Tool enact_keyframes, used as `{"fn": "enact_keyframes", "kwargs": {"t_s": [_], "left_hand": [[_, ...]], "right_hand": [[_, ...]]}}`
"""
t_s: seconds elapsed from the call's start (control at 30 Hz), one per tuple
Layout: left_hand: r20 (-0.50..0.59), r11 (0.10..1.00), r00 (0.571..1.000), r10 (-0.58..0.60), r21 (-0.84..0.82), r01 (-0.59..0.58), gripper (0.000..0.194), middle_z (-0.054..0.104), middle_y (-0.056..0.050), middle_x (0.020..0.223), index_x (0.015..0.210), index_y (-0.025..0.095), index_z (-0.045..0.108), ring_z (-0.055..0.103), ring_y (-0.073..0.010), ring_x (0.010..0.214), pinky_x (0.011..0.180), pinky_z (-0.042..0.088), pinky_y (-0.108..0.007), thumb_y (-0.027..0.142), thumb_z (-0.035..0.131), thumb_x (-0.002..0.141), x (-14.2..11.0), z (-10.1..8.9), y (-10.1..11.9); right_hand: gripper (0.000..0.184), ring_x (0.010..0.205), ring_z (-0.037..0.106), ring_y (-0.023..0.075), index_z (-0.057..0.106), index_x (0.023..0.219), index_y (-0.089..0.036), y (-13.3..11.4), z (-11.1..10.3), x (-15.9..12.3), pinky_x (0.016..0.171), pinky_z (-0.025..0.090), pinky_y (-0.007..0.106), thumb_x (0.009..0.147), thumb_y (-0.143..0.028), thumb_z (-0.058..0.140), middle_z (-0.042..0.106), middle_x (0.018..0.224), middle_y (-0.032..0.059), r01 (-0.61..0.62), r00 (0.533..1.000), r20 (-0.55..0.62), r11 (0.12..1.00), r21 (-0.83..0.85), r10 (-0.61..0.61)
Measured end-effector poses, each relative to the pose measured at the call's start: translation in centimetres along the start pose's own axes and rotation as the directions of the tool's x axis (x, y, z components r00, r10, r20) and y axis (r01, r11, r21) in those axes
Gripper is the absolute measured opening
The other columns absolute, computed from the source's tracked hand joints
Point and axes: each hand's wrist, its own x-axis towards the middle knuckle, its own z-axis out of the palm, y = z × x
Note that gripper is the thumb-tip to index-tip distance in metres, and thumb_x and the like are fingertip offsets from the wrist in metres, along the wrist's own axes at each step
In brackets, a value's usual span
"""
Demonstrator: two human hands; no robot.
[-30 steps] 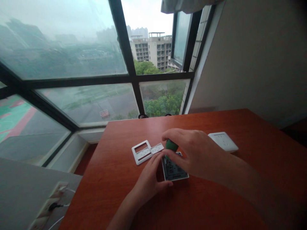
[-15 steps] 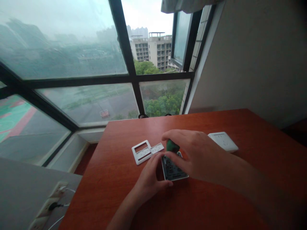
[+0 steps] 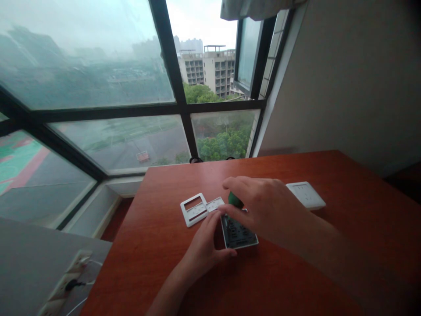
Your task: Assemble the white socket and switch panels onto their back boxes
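Box [image 3: 241, 238] lies open, lower center; frame [image 3: 199, 219] off, left of it; left hand [image 3: 202, 245] grasps box; right hand [image 3: 263, 202] grips green handle [image 3: 234, 200] (tip hidden); tool work seems unfinished.

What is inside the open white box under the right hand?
Dark grey parts show inside the white box; the right hand covers some of its far half; what lies there is hidden.

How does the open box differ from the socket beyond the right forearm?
The box shows its dark inside; the socket shows a slotted white face. The left hand grips the box; no hand holds the socket. The box lies nearer the camera than the socket. Both have white edges and rest on the table.
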Motion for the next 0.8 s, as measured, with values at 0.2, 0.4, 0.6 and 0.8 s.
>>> {"fn": "enact_keyframes", "kwargs": {"t_s": [0.2, 0.4, 0.6, 0.8], "left_hand": [[0.003, 1.000, 1.000, 0.010, -0.010, -0.010, 0.086, 0.046, -0.013, 0.142, 0.137, 0.024, 0.042, 0.042, -0.0357, 0.131, 0.110, 0.035, -0.053, 0.024, 0.085, 0.063, 0.08, 0.03, 0.02], [-0.001, 0.999, 0.999, -0.041, 0.005, 0.041, 0.094, 0.047, -0.012, 0.142, 0.137, 0.025, 0.043, 0.044, -0.0384, 0.129, 0.108, 0.036, -0.055, 0.023, 0.089, 0.055, 0.05, 0.04, 0.06], [0.008, 1.000, 1.000, -0.008, -0.012, 0.009, 0.088, 0.046, -0.013, 0.142, 0.138, 0.024, 0.041, 0.044, -0.0367, 0.129, 0.108, 0.037, -0.053, 0.023, 0.085, 0.062, 0.09, -0.08, 0.24], [0.006, 0.999, 0.999, -0.052, -0.005, 0.052, 0.095, 0.045, -0.013, 0.143, 0.139, 0.025, 0.040, 0.043, -0.0381, 0.130, 0.108, 0.036, -0.055, 0.023, 0.088, 0.057, -0.12, 0.04, -0.08]], "right_hand": [[0.031, 0.095, 0.063, 0.0225, 0.053, 0.117, -0.021, -0.25, -0.28, -0.16, 0.070, 0.042, 0.031, 0.086, -0.021, 0.054, 0.067, 0.110, 0.0052, 0.089, 0.996, -0.002, 0.985, 0.145, -0.089], [0.027, 0.084, 0.066, 0.0255, 0.059, 0.106, -0.021, -0.20, 0.17, 0.19, 0.066, 0.042, 0.034, 0.090, -0.042, 0.054, 0.071, 0.093, 0.0050, 0.016, 1.000, 0.009, 0.999, 0.035, -0.016], [0.041, 0.102, 0.062, 0.0233, 0.049, 0.126, -0.021, -0.23, 0.11, 0.03, 0.077, 0.044, 0.033, 0.085, -0.023, 0.056, 0.066, 0.118, 0.0057, 0.105, 0.994, -0.022, 0.981, 0.162, -0.103], [0.031, 0.085, 0.067, 0.0253, 0.059, 0.109, -0.021, -0.08, 0.60, 0.25, 0.066, 0.043, 0.034, 0.088, -0.043, 0.057, 0.071, 0.095, 0.0061, 0.009, 1.000, -0.024, 0.999, 0.039, -0.008]]}}
